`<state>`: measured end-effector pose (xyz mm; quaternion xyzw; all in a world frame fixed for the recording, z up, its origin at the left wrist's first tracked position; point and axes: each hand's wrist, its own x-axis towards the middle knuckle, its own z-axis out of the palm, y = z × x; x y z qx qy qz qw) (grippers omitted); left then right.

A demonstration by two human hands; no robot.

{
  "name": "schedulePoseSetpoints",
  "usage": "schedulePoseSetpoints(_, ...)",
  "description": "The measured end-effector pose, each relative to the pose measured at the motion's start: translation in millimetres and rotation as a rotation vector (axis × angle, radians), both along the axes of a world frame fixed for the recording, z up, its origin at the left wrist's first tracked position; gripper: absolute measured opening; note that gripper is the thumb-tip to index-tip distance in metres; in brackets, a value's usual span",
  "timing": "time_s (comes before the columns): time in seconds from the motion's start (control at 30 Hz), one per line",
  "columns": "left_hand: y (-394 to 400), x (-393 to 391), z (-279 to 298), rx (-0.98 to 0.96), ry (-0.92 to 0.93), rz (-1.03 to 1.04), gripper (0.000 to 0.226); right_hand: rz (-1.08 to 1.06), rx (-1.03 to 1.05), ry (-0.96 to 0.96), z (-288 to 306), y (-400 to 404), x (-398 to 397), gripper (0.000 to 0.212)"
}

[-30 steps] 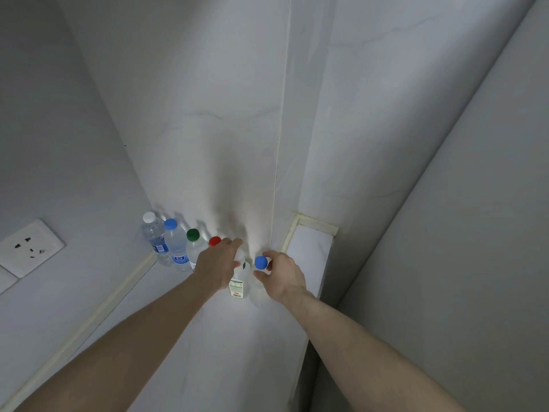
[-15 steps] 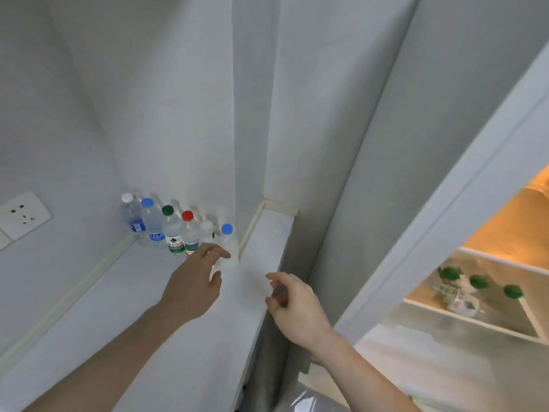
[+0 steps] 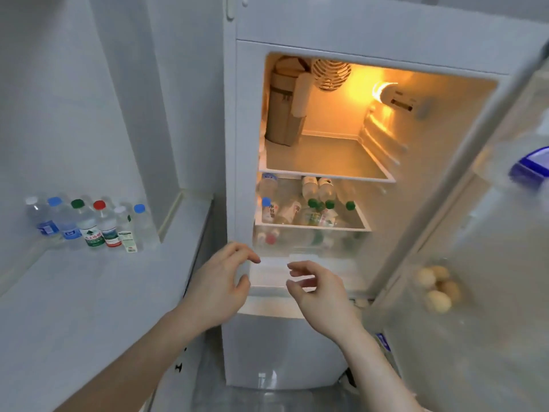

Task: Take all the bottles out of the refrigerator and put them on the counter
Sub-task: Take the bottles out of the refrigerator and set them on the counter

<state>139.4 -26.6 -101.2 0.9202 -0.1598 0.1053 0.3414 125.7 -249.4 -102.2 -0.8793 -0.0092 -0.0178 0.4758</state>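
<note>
Bottles in refrigerator [image 3: 309, 208]: a heap on the middle shelf [image 3: 312, 227], most lying on their sides, long axes running front to back with green caps toward the door opening; one blue-capped bottle [image 3: 266, 210] stands upright at the shelf's left edge. Exact count not legible; at least six. More shapes, one red-capped, show blurred in the clear drawer [image 3: 306, 240] beneath.

Hands: left hand [image 3: 221, 285] and right hand [image 3: 319, 288] both empty, fingers loosely spread, side by side and apart, just before the refrigerator's lower front edge. The shelf heap lies above and beyond both; the upright bottle is nearer the left hand.

Counter [image 3: 98, 292]: six bottles [image 3: 89, 224] upright in a row along the back edge; caps white, blue, green, red, white, blue.

Door [image 3: 475, 263]: open to the right; eggs [image 3: 436, 288], roughly four.
</note>
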Motion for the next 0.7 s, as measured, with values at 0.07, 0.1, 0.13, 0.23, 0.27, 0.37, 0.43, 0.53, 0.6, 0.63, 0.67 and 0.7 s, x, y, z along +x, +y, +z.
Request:
schedulePoseSetpoints(0.07, -24, -13, 3, 0.004, -0.007, -0.037, 0.036, -0.043, -0.009, -0.006, 7, -22, -24, 0.027)
schedulePoseSetpoints(0.1, -34, -19, 5, 0.007, -0.012, -0.059, 0.036, -0.064, -0.005, -0.018, 11, -31, -35, 0.028)
schedulePoseSetpoints(0.13, -46, -24, 9, 0.017, -0.017, -0.093, 0.036, -0.098, -0.004, -0.031, 17, -43, -48, 0.029)
schedulePoseSetpoints(0.23, -72, -29, 19, 0.032, -0.015, -0.172, 0.037, -0.161, -0.059, -0.075, 28, -68, -75, 0.030)
schedulePoseSetpoints(0.27, -83, -29, 22, 0.032, -0.022, -0.210, 0.037, -0.197, -0.073, -0.086, 31, -77, -85, 0.030)
schedulePoseSetpoints(0.37, -105, -30, 27, 0.031, -0.030, -0.291, 0.039, -0.264, -0.114, -0.124, 40, -94, -106, 0.031)
schedulePoseSetpoints(0.43, -118, -31, 29, 0.020, -0.028, -0.335, 0.040, -0.297, -0.150, -0.152, 50, -102, -119, 0.031)
schedulePoseSetpoints(0.53, -134, -34, 35, 0.013, -0.037, -0.377, 0.041, -0.331, -0.222, -0.195, 63, -113, -133, 0.030)
schedulePoseSetpoints(0.6, -144, -41, 40, 0.004, -0.038, -0.401, 0.040, -0.352, -0.248, -0.212, 68, -121, -145, 0.030)
schedulePoseSetpoints(0.63, -148, -45, 44, -0.008, -0.042, -0.418, 0.040, -0.363, -0.259, -0.213, 69, -124, -152, 0.029)
schedulePoseSetpoints(0.67, -152, -48, 50, -0.018, -0.057, -0.445, 0.040, -0.382, -0.268, -0.215, 70, -129, -158, 0.028)
schedulePoseSetpoints(0.7, -155, -50, 56, -0.030, -0.071, -0.469, 0.040, -0.395, -0.278, -0.212, 72, -133, -163, 0.028)
